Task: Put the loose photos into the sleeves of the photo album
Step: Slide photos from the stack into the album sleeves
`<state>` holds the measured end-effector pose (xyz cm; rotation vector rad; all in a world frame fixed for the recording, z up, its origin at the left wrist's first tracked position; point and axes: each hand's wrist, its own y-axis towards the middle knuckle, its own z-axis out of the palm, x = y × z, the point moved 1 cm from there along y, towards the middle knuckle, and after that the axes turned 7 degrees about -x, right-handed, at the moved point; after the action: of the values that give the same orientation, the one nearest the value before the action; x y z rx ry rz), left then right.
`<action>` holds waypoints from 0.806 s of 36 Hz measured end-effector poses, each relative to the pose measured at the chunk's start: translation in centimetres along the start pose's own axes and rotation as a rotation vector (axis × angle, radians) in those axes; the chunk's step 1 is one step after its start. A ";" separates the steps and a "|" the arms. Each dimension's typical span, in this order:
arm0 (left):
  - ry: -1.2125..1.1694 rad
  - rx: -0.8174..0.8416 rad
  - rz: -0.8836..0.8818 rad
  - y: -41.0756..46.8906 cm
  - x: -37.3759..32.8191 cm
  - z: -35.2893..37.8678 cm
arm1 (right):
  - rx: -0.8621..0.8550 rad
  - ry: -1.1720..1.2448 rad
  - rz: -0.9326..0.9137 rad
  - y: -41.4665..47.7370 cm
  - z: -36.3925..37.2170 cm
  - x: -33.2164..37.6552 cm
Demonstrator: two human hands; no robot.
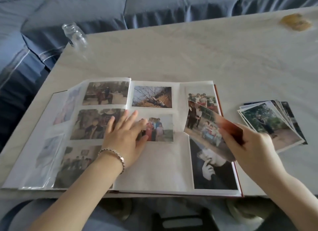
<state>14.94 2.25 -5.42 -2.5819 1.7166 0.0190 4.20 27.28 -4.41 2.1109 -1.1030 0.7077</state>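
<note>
A photo album (pixel 160 170) lies open on a pale table (pixel 189 55), close to the near edge. Its pages carry many photos behind clear sleeves.

The left hand (pixel 123 136) rests flat on the middle of the album, with the fingers straight and a little spread. The fingertips touch the sleeve that holds a small group photo (pixel 160 127). It grips nothing. A silver bracelet (pixel 114 155) is on this wrist.

The right hand (pixel 249 144) holds one loose photo (pixel 203 125), with thumb and fingers pinched on the photo's right end. This photo is tilted and hangs just above the right column of the right page. It covers part of a colour photo (pixel 201 97) above and part of a black-and-white portrait (pixel 213 170) below.

The other loose photos lie in a fanned pile (pixel 270 124) on the table, just to the right of the album, not touching it.

A clear glass jar (pixel 75 35) stands at the far left corner of the table. A yellowish thing (pixel 296 22), too blurred to tell what it is, lies at the far right. A blue sofa (pixel 154 5) is behind the table.
</note>
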 end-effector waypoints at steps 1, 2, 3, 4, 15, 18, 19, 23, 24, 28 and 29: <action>0.034 0.009 0.002 0.0 0.1 0.3 | 0.006 -0.041 -0.027 -0.2 -0.1 -0.3; 0.054 0.011 0.007 -0.1 0.2 0.6 | 0.016 -0.072 -0.045 -0.4 -0.1 -0.4; 0.070 0.015 0.013 -0.2 0.2 0.9 | 0.028 -0.093 -0.061 -0.6 -0.1 -0.4; 0.084 0.011 0.021 -0.2 0.3 1.1 | 0.037 -0.098 -0.068 -0.9 -0.1 -0.4; -0.044 -0.083 0.054 0.1 1.0 1.1 | 0.445 -0.029 0.360 -1.5 0.0 -0.8; -0.053 -0.103 0.084 0.5 1.6 1.0 | 0.556 -0.056 0.396 -1.7 0.5 -1.0; -0.057 -0.103 0.088 0.5 1.7 1.1 | 0.565 -0.043 0.411 -1.8 0.6 -1.2; -0.056 -0.122 0.092 0.3 1.9 1.5 | 0.604 0.020 0.478 -1.4 0.9 -1.8; -0.053 -0.129 0.090 0.3 1.9 1.6 | 0.619 0.021 0.482 -1.2 0.9 -1.8; -0.059 -0.159 0.091 0.4 2.0 1.8 | 0.670 -0.001 0.465 -1.0 0.7 -2.1; -0.063 -0.165 0.094 0.4 2.1 1.8 | 0.695 0.005 0.468 -1.0 0.6 -2.0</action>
<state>15.43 0.27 -7.33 -2.5764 1.8869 0.2525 4.11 28.29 -6.53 2.4046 -1.5279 1.4903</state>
